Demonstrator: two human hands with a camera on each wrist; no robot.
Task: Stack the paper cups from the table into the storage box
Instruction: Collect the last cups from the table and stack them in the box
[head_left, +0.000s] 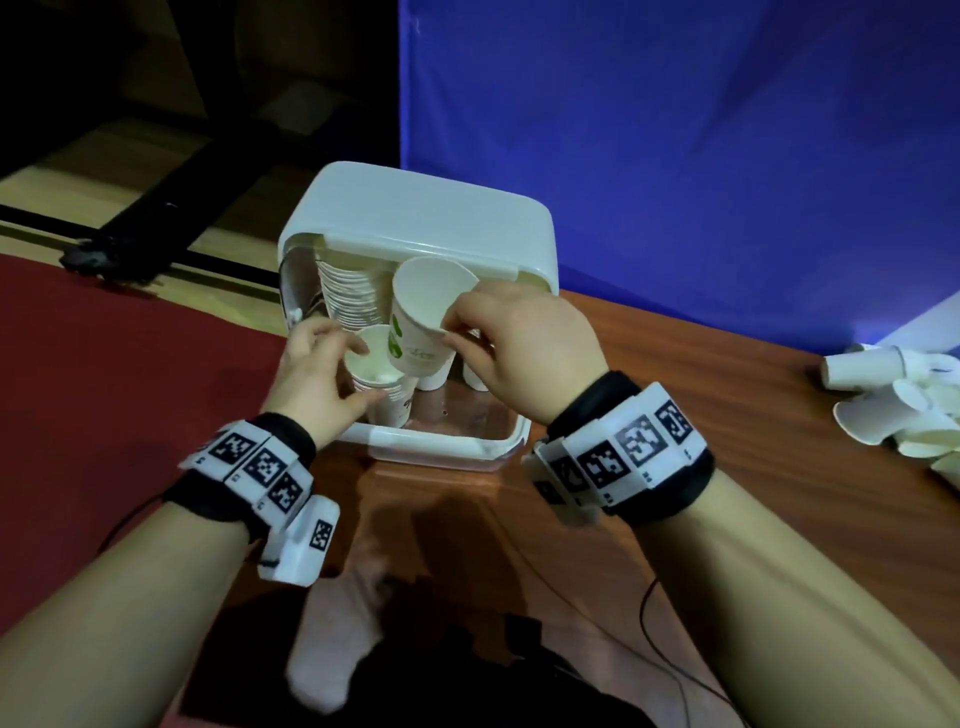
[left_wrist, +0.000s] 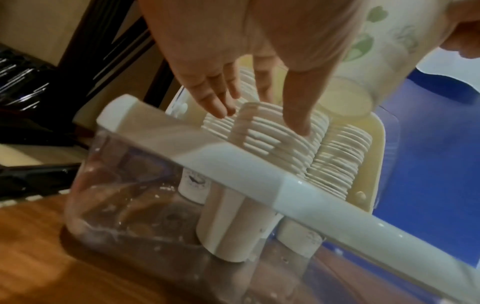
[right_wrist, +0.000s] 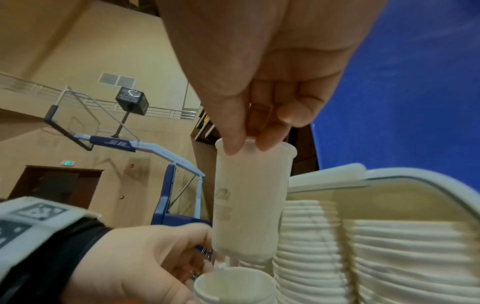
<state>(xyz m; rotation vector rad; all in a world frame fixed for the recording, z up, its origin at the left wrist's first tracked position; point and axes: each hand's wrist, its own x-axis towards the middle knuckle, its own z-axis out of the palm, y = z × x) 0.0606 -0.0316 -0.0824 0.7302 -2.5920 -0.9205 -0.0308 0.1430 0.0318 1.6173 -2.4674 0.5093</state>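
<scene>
- Nesting a single paper cup (head_left: 423, 317) into a stack is the step in hand, judged from the cup's tilted position with its base just above the open mouth of the front stack (head_left: 376, 371).
- Right hand (head_left: 524, 348): its grip is closed on the cup, thumb and fingertips (right_wrist: 233, 142) pinching the rim. The cup is held above the storage box (head_left: 447, 441), not yet seated.
- Left hand (head_left: 317, 379): fingers curled round the top of the front stack, steadying it inside the box.
- Next move, as a judgement: bring the cup upright, align its base with the stack mouth, lower it until the rims meet, then release. A tilted entry could jam or tip the stack.
- Storage box: clear walls, white rim, lid (head_left: 415, 218) raised at the far side. It stands on the counter (head_left: 675, 374).
- Box contents: several tall nested stacks of white cups, among them the rear stack (head_left: 348, 291) near the lid. Part of the box floor is bare.
- Loose cups (head_left: 893, 405) lie in a pile at the counter's far right, well apart from the box, so the task appears unfinished.
</scene>
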